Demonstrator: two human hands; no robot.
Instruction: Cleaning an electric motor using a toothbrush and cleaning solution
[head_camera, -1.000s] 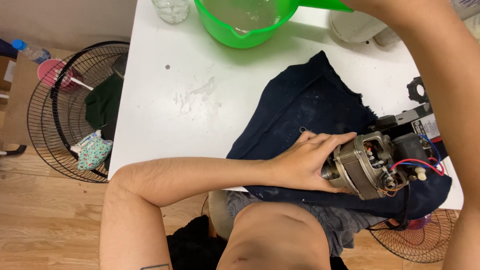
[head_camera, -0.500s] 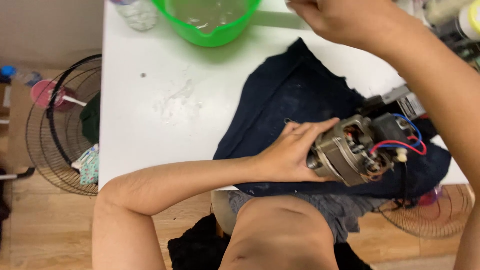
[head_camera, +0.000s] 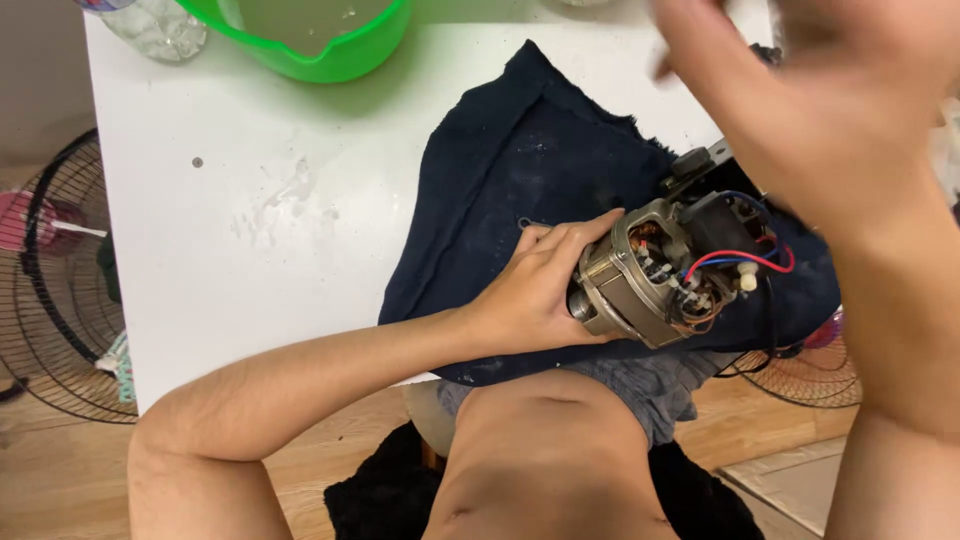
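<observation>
Navy cloth (head_camera: 520, 190); green bowl (head_camera: 320, 50); white table (head_camera: 230, 260); red, blue motor wires (head_camera: 735, 262).

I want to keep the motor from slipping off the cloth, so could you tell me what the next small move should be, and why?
Probably bring the right hand down onto the motor's wired end. Only the left hand steadies the motor, from one side, on the dark cloth near the table edge, while the right hand is raised above it, empty.

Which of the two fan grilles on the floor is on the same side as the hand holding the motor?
The black wire grille left of the white table, beside the left hand gripping the motor; the other grille peeks out at the right.
</observation>
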